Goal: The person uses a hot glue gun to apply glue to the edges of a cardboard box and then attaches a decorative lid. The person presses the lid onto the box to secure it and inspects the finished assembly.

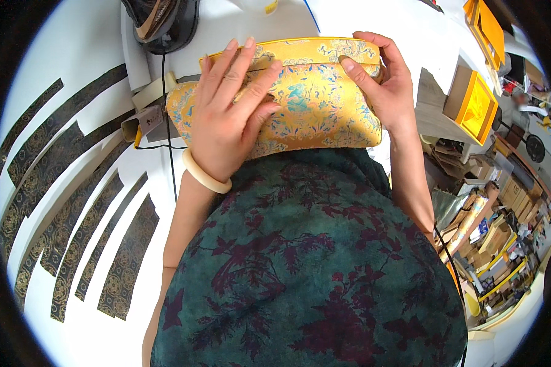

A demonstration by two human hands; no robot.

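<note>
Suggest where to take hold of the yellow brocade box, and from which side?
Take the yellow brocade box by its two short ends, coming in from left and right. It lies long side across the white table edge, and its padded fabric faces look slippery. The right hand already wraps the right end, thumb on top; the left hand only presses flat on the left half, so a grip there is probably weaker.

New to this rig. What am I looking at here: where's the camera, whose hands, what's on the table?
There is no machine here, just one picture from a fisheye camera on a person's head, looking down, so straight edges bend near the rim. Both hands are the wearer's own. The left hand, with a pale bangle on its wrist, lies flat on a yellow patterned fabric box. The right hand grips the box's far right corner. On the white table, dark patterned fabric strips lie to the left. Yellow boxes sit at right.
</note>
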